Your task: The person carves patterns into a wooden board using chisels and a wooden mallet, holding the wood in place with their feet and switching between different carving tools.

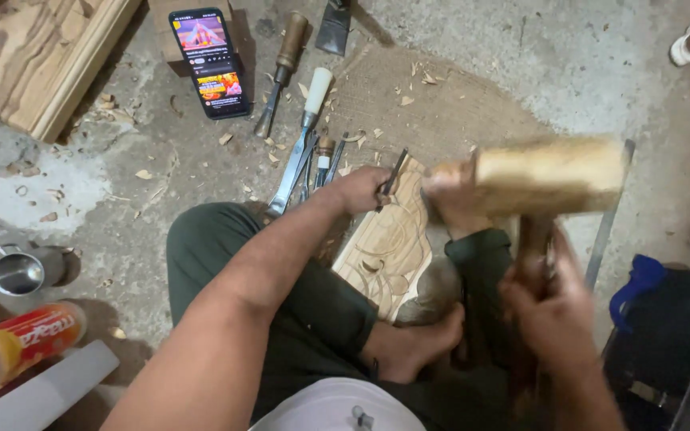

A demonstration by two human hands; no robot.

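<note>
Person seated on the floor carving a wooden panel [389, 243] with chisel and mallet.
Left hand [361, 189] grips the chisel [394, 173] against the panel; right hand [549, 307] clasps the blurred mallet [549, 175] above it.

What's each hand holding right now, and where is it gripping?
The left hand grips a chisel around its shaft, above the carved wooden panel. The right hand grips a wooden mallet by its handle.

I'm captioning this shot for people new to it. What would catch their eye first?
The blurred wooden mallet at right of centre, swung by the right hand. Beside it the left hand holds a chisel on a carved wooden panel. Top left, a lit phone lies on the floor.
</note>
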